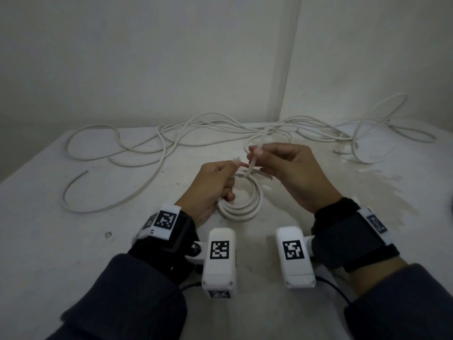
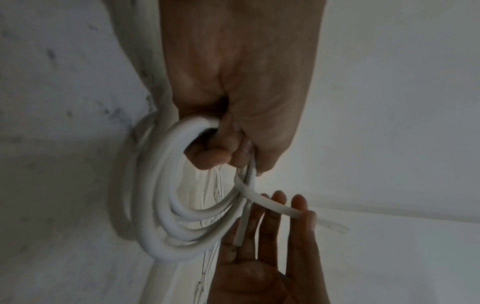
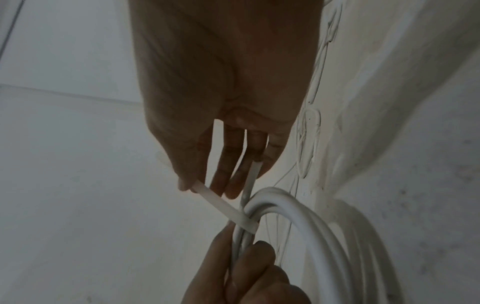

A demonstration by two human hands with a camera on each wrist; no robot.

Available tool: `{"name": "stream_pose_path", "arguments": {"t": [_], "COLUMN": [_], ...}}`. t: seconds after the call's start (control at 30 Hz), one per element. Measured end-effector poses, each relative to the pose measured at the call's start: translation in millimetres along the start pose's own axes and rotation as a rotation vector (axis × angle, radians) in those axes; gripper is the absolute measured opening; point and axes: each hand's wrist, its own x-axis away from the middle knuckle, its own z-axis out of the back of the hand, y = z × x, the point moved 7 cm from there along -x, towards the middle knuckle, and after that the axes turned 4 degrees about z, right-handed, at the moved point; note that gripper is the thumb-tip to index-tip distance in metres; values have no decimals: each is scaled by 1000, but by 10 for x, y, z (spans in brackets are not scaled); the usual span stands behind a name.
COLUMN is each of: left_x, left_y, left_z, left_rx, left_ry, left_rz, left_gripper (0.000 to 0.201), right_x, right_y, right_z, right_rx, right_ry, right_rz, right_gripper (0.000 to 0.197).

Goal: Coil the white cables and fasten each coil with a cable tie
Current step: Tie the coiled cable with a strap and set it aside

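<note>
My left hand [image 1: 215, 185] grips the white coil [image 1: 241, 204] above the table [image 1: 73, 241]; my right hand [image 1: 289, 173] pinches the cable tie [image 3: 221, 207] looped round it. Loose cables [image 1: 171, 138] crowd the far edge.

A plain, bare room, but what kind is hard to tell. A white, stained worktop [image 1: 73, 253] sits in a corner of white walls [image 1: 171, 57]. Loose white cables [image 1: 157, 146] lie spread on it.
</note>
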Motion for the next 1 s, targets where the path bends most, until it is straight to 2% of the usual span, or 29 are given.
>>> {"name": "stream_pose_path", "arguments": {"t": [0.17,0.33,0.5,0.83,1.0], "left_x": [17,10,17,40,44], "left_y": [10,31,52,83,85], "left_z": [-35,-29,-30,-82,-94], "left_rx": [29,22,-52,-47,-30], "left_ry": [-55,-41,-29,-90,-103], "left_rz": [9,-43,-96,-138,-145], "left_gripper": [21,23,28,32,27], "right_x": [-12,-13,-19,-4,-18], "right_y": [-7,-9,-17,-31,6], "right_z": [46,50,-49,-35,-39], "right_rx": [20,-26,37,187,201], "right_ry": [88,105,26,17,-1], "right_rz": [2,-20,-30,-22,-49], "right_gripper": [12,22,19,20,20]}}
